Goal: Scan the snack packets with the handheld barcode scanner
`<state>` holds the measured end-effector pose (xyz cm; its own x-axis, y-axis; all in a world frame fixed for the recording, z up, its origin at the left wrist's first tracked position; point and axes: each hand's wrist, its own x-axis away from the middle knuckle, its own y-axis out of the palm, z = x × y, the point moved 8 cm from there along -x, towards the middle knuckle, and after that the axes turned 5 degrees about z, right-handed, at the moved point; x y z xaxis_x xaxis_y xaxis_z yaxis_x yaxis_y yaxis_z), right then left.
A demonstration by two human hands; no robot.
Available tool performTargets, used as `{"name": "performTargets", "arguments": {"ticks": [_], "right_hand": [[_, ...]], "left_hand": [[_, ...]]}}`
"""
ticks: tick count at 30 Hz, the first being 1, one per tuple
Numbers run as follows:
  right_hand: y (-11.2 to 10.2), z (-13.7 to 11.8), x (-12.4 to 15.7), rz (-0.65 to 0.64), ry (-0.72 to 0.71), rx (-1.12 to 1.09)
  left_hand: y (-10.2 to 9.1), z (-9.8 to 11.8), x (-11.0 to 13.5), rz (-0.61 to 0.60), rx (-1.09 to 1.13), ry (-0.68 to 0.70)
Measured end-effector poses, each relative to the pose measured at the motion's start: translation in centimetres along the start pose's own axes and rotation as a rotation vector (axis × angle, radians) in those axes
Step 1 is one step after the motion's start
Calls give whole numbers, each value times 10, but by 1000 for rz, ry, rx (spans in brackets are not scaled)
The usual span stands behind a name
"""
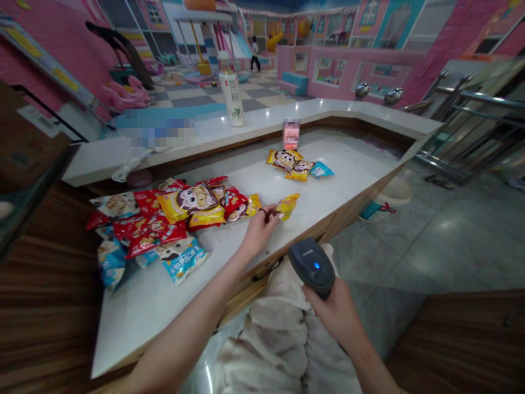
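Note:
My left hand [263,225] is closed on the near end of a small yellow snack bag [289,206], over the white counter [241,246]. In my right hand [334,306] is a dark handheld barcode scanner [312,265] with a blue light lit on top; it is in front of the counter's near edge. Left of my left hand lies a heap of red, yellow and blue snack bags [156,219], with a yellow monkey-face bag [197,200] on top. Beyond my hands, yellow-brown bags [286,160] and a small blue bag [322,170] lie together.
A white bottle [232,96] stands on the raised ledge [270,116] at the back. A blurred-out pink item [291,135] is behind the farther bags. On the floor at right is a white bucket [388,202]. Metal railings [492,101] and a play area lie beyond.

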<state>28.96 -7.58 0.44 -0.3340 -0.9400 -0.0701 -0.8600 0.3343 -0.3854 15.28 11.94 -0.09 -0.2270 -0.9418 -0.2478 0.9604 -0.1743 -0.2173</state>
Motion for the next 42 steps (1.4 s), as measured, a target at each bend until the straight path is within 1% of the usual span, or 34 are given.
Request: {"name": "performTargets", "arguments": {"ticks": [2, 3, 5, 6, 8, 10, 12, 16, 20, 23, 28, 36, 40, 42], "right_hand": [[0, -4, 2, 0, -3, -2], [2, -5, 3, -5, -4, -1], [5, -8, 4, -16, -8, -1], [7, -9, 5, -22, -11, -4], [12, -12, 6, -29, -22, -14], [16, -15, 7, -39, -33, -19], [21, -18, 8, -49, -44, -18], [28, -23, 10, -83, -64, -16], [35, -25, 12, -127, -55, -9], [40, -26, 12, -144, -43, -3], [44, -30, 12, -157, -59, 27], [43, -30, 12, -163, -66, 39], [42, -29, 12, -151, -35, 29], [42, -30, 12, -145, -35, 29]], "left_hand": [[-14, -15, 14, 123, 351, -192], [-18, -22, 22, 173, 505, -281], [-21, -32, 37, 238, 719, -423], [-22, -36, 43, 250, 780, -477], [-21, -40, 52, 231, 845, -556], [-20, -41, 56, 195, 876, -594], [-21, -40, 56, 199, 892, -582], [-23, -42, 54, 270, 922, -537], [-25, -46, 53, 319, 947, -488], [-25, -46, 52, 311, 964, -451], [-25, -45, 54, 324, 987, -465], [-21, -40, 53, 263, 990, -470], [-26, -39, 53, 300, 976, -446], [-25, -41, 54, 308, 974, -450]]}}
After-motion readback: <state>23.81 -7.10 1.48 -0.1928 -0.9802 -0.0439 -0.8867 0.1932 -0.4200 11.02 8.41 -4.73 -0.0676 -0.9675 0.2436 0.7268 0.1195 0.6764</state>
